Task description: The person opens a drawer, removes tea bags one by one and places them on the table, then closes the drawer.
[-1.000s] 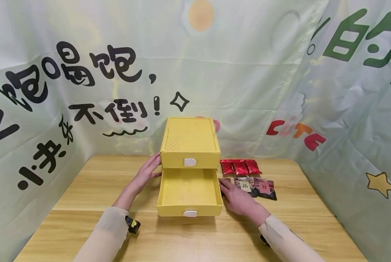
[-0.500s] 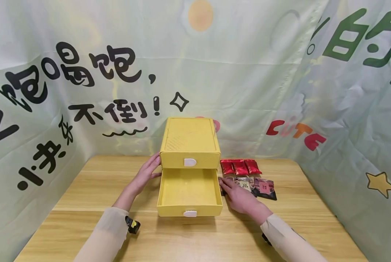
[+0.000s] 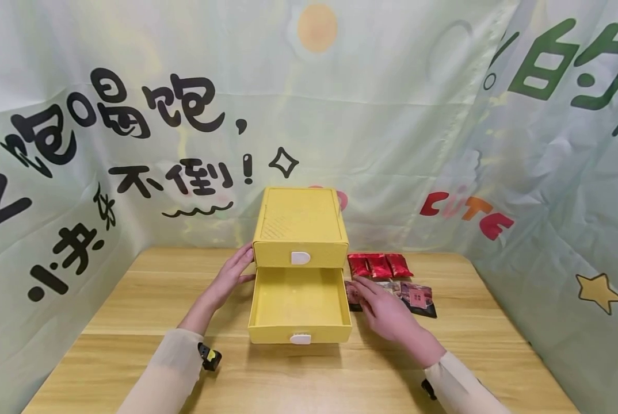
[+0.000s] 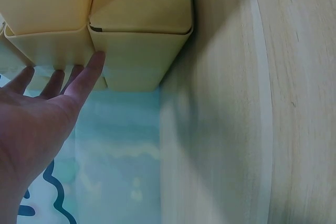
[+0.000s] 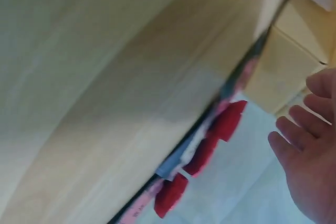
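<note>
A yellow two-drawer box (image 3: 302, 215) stands on the table, its lower drawer (image 3: 301, 299) pulled out with the bare bottom showing. My left hand (image 3: 228, 276) rests its straight fingers against the box's left side; the left wrist view shows the fingertips (image 4: 95, 60) touching the yellow wall. Beside the drawer's right wall, my right hand (image 3: 392, 313) hovers over flat dark packets, with loosely bent fingers holding nothing. The left packet (image 3: 354, 295) and right packet (image 3: 419, 298) show around the hand, which partly covers the middle one.
Three red packets (image 3: 380, 265) lie in a row behind the dark ones. The wooden table (image 3: 148, 287) meets a printed cloth backdrop (image 3: 392, 144) behind and at both sides. Both drawers have white pull tabs (image 3: 301, 339).
My right hand has lifted off the left dark packet and shifted slightly right, leaving that packet lying by the box. My left hand has stayed against the box.
</note>
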The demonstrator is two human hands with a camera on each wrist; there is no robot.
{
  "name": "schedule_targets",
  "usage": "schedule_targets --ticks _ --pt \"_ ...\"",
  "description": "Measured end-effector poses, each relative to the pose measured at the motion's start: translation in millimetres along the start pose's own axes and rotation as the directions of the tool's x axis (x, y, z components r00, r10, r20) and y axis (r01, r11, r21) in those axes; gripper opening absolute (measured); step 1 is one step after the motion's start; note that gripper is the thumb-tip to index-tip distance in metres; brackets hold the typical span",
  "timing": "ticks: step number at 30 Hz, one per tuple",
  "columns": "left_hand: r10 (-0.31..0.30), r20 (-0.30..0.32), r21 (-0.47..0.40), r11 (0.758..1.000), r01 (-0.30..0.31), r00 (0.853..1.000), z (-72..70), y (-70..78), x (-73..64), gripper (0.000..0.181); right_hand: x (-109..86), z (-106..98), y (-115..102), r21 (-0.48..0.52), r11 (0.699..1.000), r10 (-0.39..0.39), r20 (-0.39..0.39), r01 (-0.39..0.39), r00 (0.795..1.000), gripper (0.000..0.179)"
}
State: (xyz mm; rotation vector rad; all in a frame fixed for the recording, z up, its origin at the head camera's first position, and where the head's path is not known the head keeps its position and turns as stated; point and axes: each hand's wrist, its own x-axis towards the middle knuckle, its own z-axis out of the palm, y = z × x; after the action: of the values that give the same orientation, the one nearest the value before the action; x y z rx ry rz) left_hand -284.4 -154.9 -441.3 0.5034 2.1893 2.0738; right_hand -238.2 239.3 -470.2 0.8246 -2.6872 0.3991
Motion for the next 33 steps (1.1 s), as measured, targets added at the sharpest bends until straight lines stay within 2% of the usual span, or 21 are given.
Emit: schedule_targets --ticks 4,7,12,19,24,33 --pt "0.002 0.002 0.003 1.000 -0.002 1.000 -0.2 0.8 -0.8 0.063 -2.9 -10.7 -8.3 0.012 1.000 -0.013 -0.107 0.015 0.994 0.049" --pt "0.004 0.000 0.007 1.000 -0.004 1.000 0.0 0.6 -0.7 0.063 -4.5 -15.2 -14.4 0.018 0.997 -0.070 -0.226 0.076 0.972 0.047" --pt "0.004 -0.004 0.008 1.000 -0.004 1.000 0.3 0.7 -0.7 0.062 -6.6 -20.3 -26.6 0.004 0.980 -0.178 -0.424 0.198 0.888 0.036" --pt "0.000 -0.006 0.005 1.000 0.000 1.000 1.7 2.1 -2.3 0.061 -7.0 -28.2 -49.8 -0.035 0.947 -0.276 -0.599 0.320 0.751 0.034" --pt "0.003 -0.008 0.006 1.000 -0.003 1.000 2.5 2.8 -3.0 0.061 -4.7 -30.4 -67.3 -0.082 0.906 -0.363 -0.653 0.414 0.664 0.032" --pt "0.019 -0.016 0.025 1.000 -0.019 1.000 3.0 1.7 -2.8 0.064 -2.9 -24.3 -96.5 -0.233 0.828 -0.530 -0.623 0.510 0.576 0.027"
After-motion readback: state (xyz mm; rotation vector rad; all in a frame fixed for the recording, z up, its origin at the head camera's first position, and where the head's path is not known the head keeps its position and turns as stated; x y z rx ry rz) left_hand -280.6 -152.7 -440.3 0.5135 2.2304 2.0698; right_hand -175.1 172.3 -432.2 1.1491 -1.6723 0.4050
